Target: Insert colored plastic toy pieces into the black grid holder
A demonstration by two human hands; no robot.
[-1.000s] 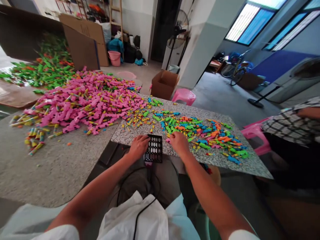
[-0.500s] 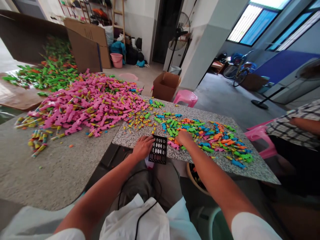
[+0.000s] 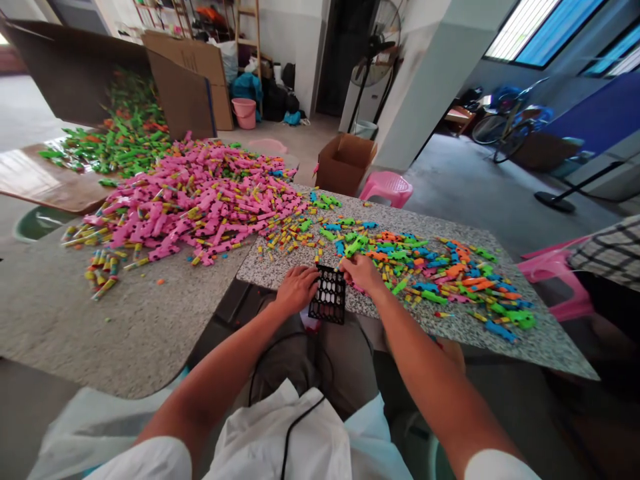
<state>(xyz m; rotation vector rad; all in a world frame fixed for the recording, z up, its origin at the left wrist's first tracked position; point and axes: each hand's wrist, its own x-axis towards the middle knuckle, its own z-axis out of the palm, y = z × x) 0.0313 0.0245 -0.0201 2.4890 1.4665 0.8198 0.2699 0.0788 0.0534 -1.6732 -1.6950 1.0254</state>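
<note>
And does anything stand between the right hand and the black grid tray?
Nothing visible does. The right hand is at the far right corner of the black grid tray, though contact is unclear; the left hand is at the tray's left edge, out of that path.

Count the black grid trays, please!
1. The black grid tray is at the near edge of the speckled table, with the left hand on its left side and the right hand at its top-right corner. Another could be hidden under the pink heap.
</note>
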